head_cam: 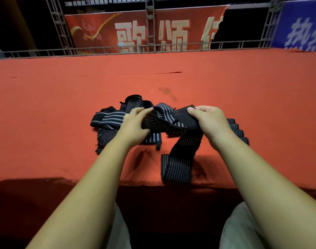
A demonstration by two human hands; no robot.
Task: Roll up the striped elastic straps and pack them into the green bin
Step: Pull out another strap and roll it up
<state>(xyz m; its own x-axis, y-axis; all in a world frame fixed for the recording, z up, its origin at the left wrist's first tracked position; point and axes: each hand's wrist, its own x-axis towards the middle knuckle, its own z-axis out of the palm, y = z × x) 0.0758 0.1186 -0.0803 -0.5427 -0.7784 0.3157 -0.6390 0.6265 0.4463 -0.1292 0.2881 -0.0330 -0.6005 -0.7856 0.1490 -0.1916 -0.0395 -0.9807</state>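
Note:
A black elastic strap with thin white stripes (182, 153) is held up over the red table between both hands; its loose end hangs down and lies near the front edge. My left hand (133, 124) pinches one part of it at the fingertips. My right hand (209, 121) grips the strap's upper end. A loose pile of more striped straps (108, 123) lies behind and left of my left hand. Several rolled straps (237, 129) sit in a row just right of my right hand, partly hidden by it. No green bin is in view.
The red cloth-covered table (63, 105) stretches wide on all sides of the pile. A metal truss rail (99, 51) runs along its far edge, with a red banner (135, 29) and a blue banner (304, 27) behind. My knees show below the front edge.

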